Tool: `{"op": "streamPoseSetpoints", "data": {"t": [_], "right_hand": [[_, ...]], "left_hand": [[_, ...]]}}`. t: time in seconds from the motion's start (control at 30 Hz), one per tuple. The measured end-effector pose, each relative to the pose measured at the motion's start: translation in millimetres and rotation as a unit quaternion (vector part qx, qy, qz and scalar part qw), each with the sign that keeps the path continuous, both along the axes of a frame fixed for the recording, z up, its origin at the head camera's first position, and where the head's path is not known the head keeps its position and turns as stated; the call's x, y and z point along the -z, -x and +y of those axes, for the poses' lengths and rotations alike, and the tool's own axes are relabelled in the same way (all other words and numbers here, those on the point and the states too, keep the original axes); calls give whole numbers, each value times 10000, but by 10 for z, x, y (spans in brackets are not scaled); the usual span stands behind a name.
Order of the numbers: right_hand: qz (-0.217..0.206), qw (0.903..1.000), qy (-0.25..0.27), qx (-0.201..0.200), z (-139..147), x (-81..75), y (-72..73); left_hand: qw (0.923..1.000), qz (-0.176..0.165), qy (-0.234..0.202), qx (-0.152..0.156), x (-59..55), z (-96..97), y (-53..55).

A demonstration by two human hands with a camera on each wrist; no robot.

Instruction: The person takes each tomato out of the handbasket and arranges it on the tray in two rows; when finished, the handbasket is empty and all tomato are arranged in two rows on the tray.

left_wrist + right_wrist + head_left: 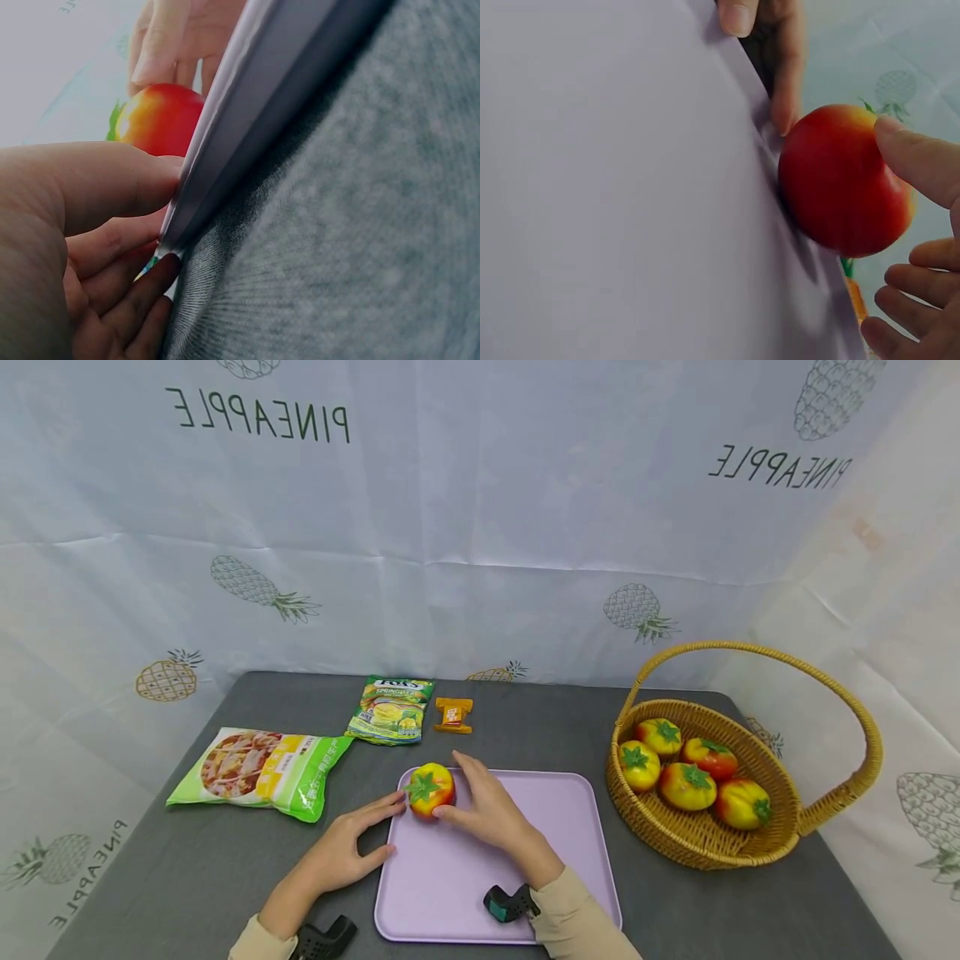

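A red-and-yellow, tomato-like fruit [431,790] with a green leafy top sits in the far left corner of a lilac tray [495,902]. My right hand [491,806] is at the fruit's right side. Its thumb touches the fruit in the right wrist view, while the other fingers extend loosely beyond it. At the tray's left edge is my left hand [341,852], fingers extended toward the fruit's left side. In the left wrist view its thumb [127,184] lies against the tray rim, with the other fingers alongside the edge.
Right of the tray stands a wicker basket [637,831] with a tall handle, holding several similar fruits [688,787]. A green-and-white food bag [258,768] lies at left. Behind the tray are a green-yellow soup packet [390,710] and a small orange wrapped snack [453,715].
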State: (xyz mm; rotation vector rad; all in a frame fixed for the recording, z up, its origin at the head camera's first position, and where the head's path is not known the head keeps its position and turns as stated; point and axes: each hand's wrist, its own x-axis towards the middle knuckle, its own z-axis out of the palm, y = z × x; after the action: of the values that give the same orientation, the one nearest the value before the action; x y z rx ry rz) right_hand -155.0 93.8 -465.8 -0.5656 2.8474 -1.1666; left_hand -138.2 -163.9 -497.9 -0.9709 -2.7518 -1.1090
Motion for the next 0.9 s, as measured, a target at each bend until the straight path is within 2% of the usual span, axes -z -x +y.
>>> {"op": "streamPoseSetpoints", "data": {"t": [0.2, 0.37, 0.73, 0.9], "right_hand": [[-1, 9998, 82, 185, 101, -158, -10], [167, 9988, 181, 417, 252, -299, -10], [774, 9912, 368, 1005, 788, -604, -28], [949, 9875, 297, 1223, 1045, -659, -57]], "left_hand": [[10000, -66, 51, -13, -6, 6, -1], [10000, -15, 6, -18, 3, 0, -2], [10000, -56, 24, -16, 13, -3, 7], [10000, -1, 18, 13, 17, -2, 5]]}}
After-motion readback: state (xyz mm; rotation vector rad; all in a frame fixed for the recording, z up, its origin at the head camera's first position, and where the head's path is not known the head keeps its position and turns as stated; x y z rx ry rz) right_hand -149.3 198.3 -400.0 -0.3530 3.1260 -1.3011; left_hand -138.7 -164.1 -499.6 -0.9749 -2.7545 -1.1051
